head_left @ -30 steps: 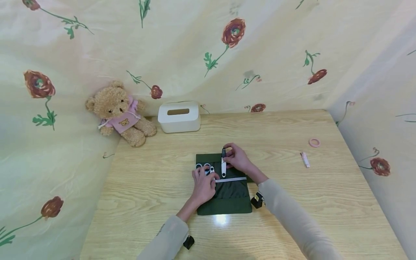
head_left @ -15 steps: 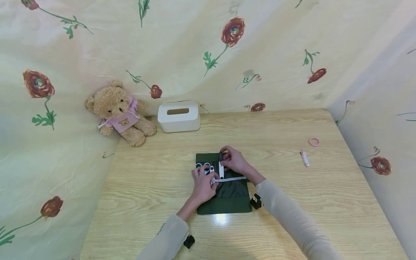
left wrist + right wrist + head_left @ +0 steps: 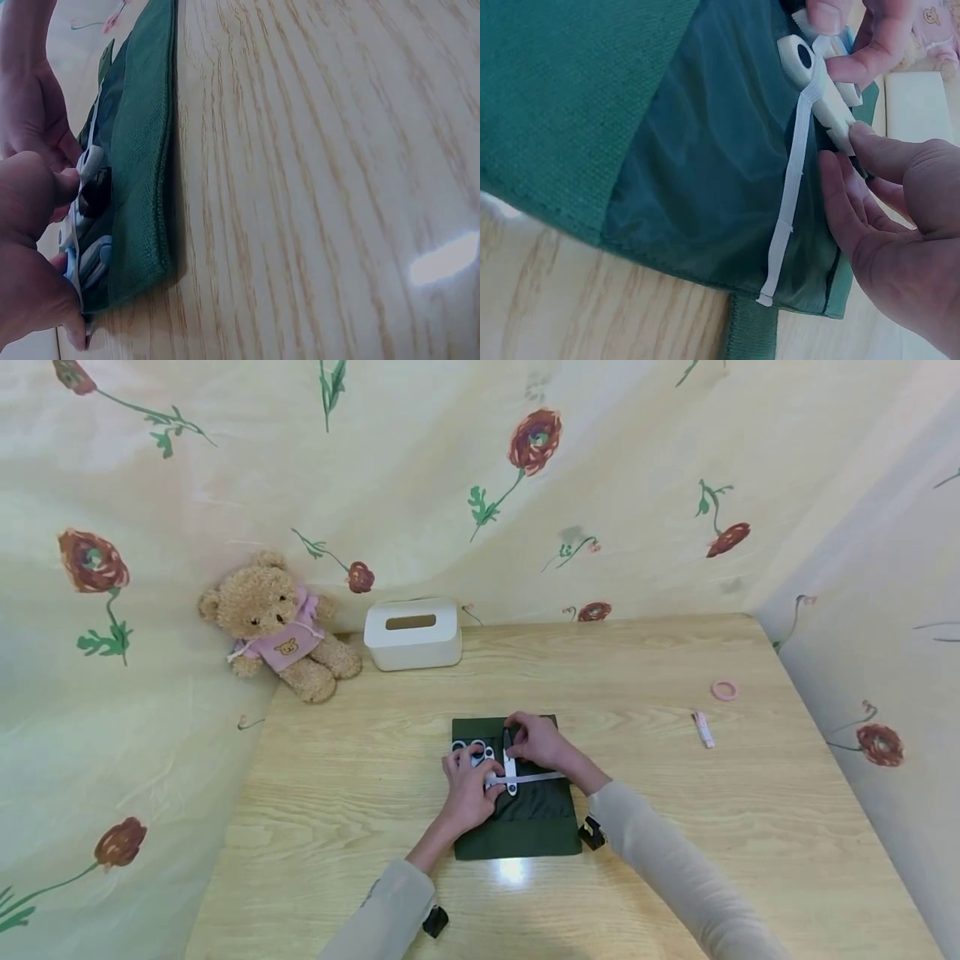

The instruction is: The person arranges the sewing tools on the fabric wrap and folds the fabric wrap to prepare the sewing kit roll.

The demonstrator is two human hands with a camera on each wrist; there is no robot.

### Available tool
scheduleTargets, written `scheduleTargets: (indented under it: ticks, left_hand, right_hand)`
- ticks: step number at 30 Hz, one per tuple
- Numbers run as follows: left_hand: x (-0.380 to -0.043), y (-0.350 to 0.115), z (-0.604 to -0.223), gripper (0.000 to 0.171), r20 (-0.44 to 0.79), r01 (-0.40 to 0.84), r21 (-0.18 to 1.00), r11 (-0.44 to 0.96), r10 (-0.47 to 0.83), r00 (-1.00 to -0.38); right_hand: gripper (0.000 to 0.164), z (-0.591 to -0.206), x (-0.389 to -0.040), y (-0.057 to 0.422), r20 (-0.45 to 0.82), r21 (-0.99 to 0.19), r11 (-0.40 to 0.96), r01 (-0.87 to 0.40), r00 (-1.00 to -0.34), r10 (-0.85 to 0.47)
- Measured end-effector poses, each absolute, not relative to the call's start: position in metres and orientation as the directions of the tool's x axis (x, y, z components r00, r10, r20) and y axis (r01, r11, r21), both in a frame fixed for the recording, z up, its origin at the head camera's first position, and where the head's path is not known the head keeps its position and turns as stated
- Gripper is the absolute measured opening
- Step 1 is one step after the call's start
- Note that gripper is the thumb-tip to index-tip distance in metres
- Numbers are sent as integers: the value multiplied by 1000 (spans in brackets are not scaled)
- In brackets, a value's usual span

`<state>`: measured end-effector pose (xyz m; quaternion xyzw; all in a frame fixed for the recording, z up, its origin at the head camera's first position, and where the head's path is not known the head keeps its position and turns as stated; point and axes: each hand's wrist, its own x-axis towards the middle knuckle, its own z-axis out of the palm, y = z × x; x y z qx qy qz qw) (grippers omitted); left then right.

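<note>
A dark green fabric tool roll [image 3: 517,845] lies unfolded on the table, with a white elastic band [image 3: 787,214] across it. My left hand [image 3: 468,789] rests at its left side, thumb and finger pinching the band. My right hand [image 3: 542,740] pinches a slim white tool [image 3: 826,101] with a dark end. The tool's rounded, holed end passes under the band and shows below it. Scissors with pale ring handles [image 3: 477,747] and another white tool [image 3: 489,753] sit beside it, partly hidden by my left fingers.
A teddy bear [image 3: 273,622] in a pink top leans at the back left, beside a white tissue box [image 3: 412,639]. On the right side of the wooden table [image 3: 750,827] lie a pink ring [image 3: 724,691] and a small pink-and-white item [image 3: 702,729].
My right hand has brought the white tool left and toward me, from above the elastic band to under it. My left hand has stayed nearly in place.
</note>
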<state>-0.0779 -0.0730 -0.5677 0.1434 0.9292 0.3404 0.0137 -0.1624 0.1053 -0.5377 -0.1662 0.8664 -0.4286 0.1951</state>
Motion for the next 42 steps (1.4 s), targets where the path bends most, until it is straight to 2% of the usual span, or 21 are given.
scheduleTargets:
  ticks: [7, 26, 42]
  left_hand:
    - [-76, -74, -569, 15, 101, 280, 640, 715, 284, -954]
    - [-76, -74, -570, 17, 42, 226, 657, 719, 265, -963]
    - [-75, -72, -570, 18, 93, 264, 642, 720, 269, -959]
  right_hand:
    - [41, -539, -160, 107, -207, -760, 626, -172, -850, -484]
    - [37, -531, -155, 103, -244, -697, 683, -221, -822, -515]
    - [33, -530, -155, 110, -225, -726, 647, -232, -810, -542]
